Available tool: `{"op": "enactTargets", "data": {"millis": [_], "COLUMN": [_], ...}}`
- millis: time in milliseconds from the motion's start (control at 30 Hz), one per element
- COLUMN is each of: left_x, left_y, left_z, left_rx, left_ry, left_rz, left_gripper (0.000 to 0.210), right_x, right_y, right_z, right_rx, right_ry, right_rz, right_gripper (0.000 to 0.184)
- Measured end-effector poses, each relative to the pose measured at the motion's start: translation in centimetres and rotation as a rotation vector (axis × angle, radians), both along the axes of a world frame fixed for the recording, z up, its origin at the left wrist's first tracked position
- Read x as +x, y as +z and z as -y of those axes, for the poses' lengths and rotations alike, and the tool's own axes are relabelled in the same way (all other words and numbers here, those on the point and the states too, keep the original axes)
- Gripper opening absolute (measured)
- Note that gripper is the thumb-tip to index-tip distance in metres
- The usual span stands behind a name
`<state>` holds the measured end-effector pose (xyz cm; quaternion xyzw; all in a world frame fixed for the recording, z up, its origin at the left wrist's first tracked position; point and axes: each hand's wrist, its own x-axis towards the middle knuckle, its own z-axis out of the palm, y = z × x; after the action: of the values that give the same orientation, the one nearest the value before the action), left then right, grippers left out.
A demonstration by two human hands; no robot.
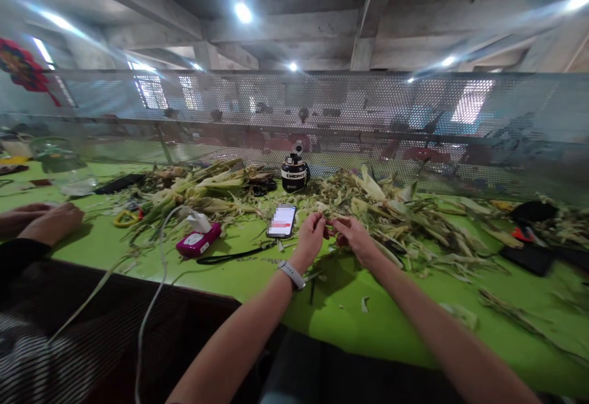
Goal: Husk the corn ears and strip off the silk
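Observation:
My left hand (313,232), with a watch (291,274) on its wrist, is closed in a pinch above the green table. Close beside it my right hand (353,233) has its fingers bent and pressed together too. The fingertips of both nearly meet around something small and dark, too small to name. Just left of my left hand a lit smartphone (281,221) lies on the table, its screen partly blurred out. Behind and right of my hands spreads a heap of pale green and dry corn husks (391,198).
Another husk pile (197,186) lies to the left. A black jar marked ENERGY (295,174) stands behind the phone. A magenta power strip (197,241) has a white cable (162,257) hanging off the table (340,324). A co-worker's hands (50,223) rest at far left; a perforated screen (350,110) closes the back.

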<state>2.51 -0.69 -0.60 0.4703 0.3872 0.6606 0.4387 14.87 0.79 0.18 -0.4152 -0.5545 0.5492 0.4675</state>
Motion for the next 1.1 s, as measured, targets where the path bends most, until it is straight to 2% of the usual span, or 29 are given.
{"op": "enactTargets", "data": {"millis": [100,300,467,600,667,733,833,933,1033,1100], "left_x": [0.0,-0.2,-0.3,-0.5,-0.5,-0.4,-0.3,-0.2,-0.2,-0.4], "left_y": [0.1,-0.2,-0.3,-0.4,-0.6,-0.7,-0.7,-0.7,-0.6,-0.6], "left_z": [0.1,0.1,-0.3,-0.5,-0.5,-0.4,-0.3,-0.3,-0.3,-0.2], "left_rx": [-0.014,0.002,-0.026,-0.048,-0.054,-0.041,0.017,0.035,-0.023,-0.069], "left_ry": [-0.005,0.006,0.038,0.064,0.068,0.095,0.193,0.243,0.233,0.185], "left_rz": [0.022,0.014,0.023,-0.025,-0.079,-0.163,-0.305,-0.376,-0.321,-0.223], "left_gripper": [0.007,0.008,0.006,0.010,0.012,0.016,0.024,0.026,0.011,0.027], "right_x": [0.0,0.0,0.2,0.1,-0.1,-0.4,-0.6,-0.6,-0.7,-0.6], "right_y": [-0.1,-0.3,-0.3,-0.1,0.2,0.5,0.7,0.6,0.5,0.4], "right_z": [0.0,0.0,0.1,0.5,0.9,1.4,1.9,2.2,2.3,2.3], "right_rx": [0.007,0.027,0.096,0.135,0.241,0.429,0.663,0.746,0.766,0.730], "right_ry": [0.014,0.208,0.135,0.121,0.098,0.058,0.024,0.008,0.006,0.010], "right_rz": [0.061,0.213,0.188,0.273,0.357,0.468,0.635,0.731,0.740,0.700], "right_gripper": [0.034,0.044,0.041,0.038,0.036,0.034,0.030,0.026,0.025,0.027]}}
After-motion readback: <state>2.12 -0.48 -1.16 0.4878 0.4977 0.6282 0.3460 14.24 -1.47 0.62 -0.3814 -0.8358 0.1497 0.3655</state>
